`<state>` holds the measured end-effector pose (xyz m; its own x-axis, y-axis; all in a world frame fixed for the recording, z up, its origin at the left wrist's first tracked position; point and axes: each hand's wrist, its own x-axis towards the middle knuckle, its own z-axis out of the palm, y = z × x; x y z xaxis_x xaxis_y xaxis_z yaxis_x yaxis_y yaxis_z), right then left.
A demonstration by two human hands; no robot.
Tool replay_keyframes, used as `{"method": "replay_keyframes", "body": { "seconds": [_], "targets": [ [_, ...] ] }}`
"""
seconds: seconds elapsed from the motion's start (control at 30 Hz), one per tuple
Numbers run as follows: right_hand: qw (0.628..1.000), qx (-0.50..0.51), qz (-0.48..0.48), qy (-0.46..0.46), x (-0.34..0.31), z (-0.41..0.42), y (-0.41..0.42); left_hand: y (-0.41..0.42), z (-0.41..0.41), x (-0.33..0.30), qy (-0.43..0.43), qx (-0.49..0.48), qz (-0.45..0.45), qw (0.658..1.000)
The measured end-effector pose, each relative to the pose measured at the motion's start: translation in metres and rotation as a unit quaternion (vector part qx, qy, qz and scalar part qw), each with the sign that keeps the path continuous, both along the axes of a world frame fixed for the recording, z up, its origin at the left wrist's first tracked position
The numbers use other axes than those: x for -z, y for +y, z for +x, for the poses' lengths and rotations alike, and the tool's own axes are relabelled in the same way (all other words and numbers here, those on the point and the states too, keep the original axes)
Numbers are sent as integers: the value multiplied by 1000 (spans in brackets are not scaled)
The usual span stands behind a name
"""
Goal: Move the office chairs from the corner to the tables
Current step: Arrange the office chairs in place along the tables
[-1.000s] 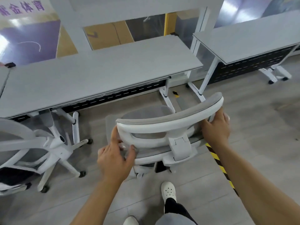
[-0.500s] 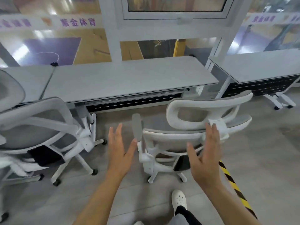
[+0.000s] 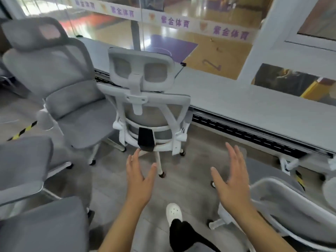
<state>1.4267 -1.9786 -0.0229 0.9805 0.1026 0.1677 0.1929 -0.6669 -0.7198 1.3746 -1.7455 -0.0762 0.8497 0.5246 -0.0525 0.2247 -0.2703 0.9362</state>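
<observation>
Grey office floor beside a long grey table (image 3: 245, 106) under glass windows. 2 bare hands hover spread wide and empty: left hand (image 3: 139, 177), right hand (image 3: 230, 180). Straight ahead, its back toward the person, a white-framed chair (image 3: 145, 106) faces the table. It stands apart from both hands, with the left hand slightly nearer. More grey chairs (image 3: 60, 79) crowd the left.

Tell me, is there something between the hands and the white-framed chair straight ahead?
Nothing visible. Both hands, left and right, are open and empty, and only bare floor lies between them and the white-framed chair, which already faces the table.
</observation>
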Motion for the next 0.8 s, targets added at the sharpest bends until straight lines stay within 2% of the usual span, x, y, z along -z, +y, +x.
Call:
{"method": "replay_keyframes", "body": {
  "seconds": [0.13, 0.27, 0.4, 0.5, 0.6, 0.73, 0.8],
  "targets": [
    [997, -73, 2, 5, 3, 53, 67, 56, -6, 8, 26, -69, 9, 997],
    [993, -109, 32, -26, -7, 135, 145, 121, 27, -2, 31, -117, 32, 992],
    [989, -115, 66, -61, -42, 222, 223, 186, 92, -39, 24, -100, 82, 991],
    [985, -113, 62, -115, -74, 277, 272, 234, 152, -81, 6, -60, 160, 985],
    [978, -126, 17, -164, -99, 315, 310, 270, 211, -120, -17, -36, 215, 976],
    [974, -202, -50, -85, -106, 346, 348, 288, 263, -143, -49, -11, 235, 971],
    [964, -157, -145, -159, -90, 346, 364, 296, 277, -139, -70, 21, 217, 973]
  ]
}}
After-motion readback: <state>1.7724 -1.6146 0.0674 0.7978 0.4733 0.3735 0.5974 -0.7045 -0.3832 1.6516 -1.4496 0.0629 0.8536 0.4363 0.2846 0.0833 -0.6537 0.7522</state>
